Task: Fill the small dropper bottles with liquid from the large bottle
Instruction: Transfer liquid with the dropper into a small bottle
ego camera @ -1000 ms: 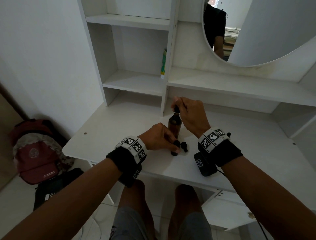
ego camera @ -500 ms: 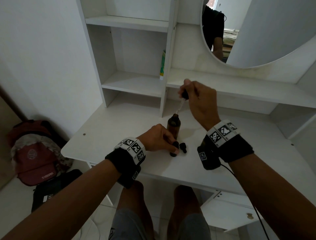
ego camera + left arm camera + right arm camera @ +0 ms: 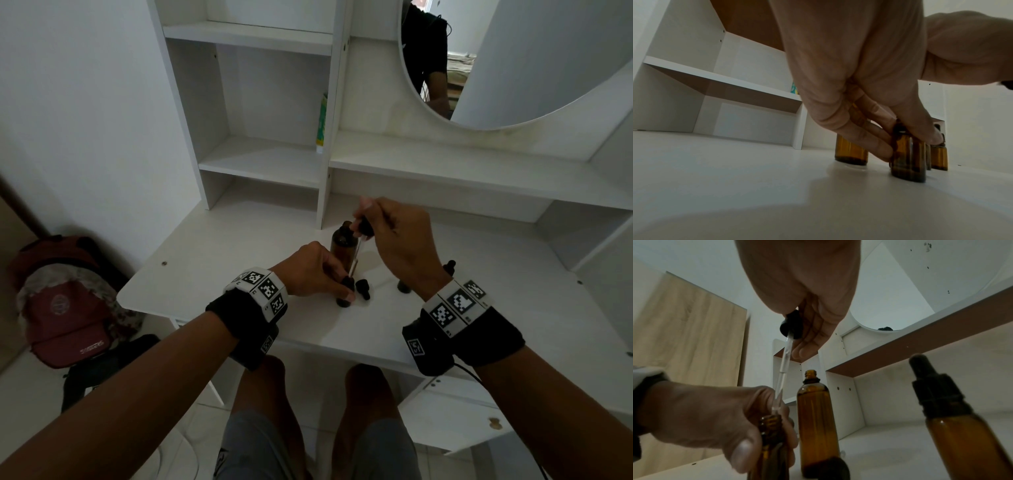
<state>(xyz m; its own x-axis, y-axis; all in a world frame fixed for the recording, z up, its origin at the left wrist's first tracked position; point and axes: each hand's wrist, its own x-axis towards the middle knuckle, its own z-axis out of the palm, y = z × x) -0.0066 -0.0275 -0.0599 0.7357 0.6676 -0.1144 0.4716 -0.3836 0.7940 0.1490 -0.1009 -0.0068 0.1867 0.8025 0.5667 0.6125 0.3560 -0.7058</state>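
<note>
The large amber bottle stands uncapped on the white desk. My left hand grips a small open amber dropper bottle that stands on the desk. My right hand pinches the black bulb of a glass dropper. Its pipette slants down, with its tip at the small bottle's mouth. A second small bottle with its black cap on stands to the right.
A loose black dropper cap lies on the desk beside the held bottle. Shelves rise behind, holding a green and white tube. A round mirror hangs at the back right. A red backpack lies on the floor at left.
My right hand lifted the dropper out of the large bottle, then carried it down and toward me, bringing the pipette tip to the small bottle. The left hand stayed on the small bottle.
</note>
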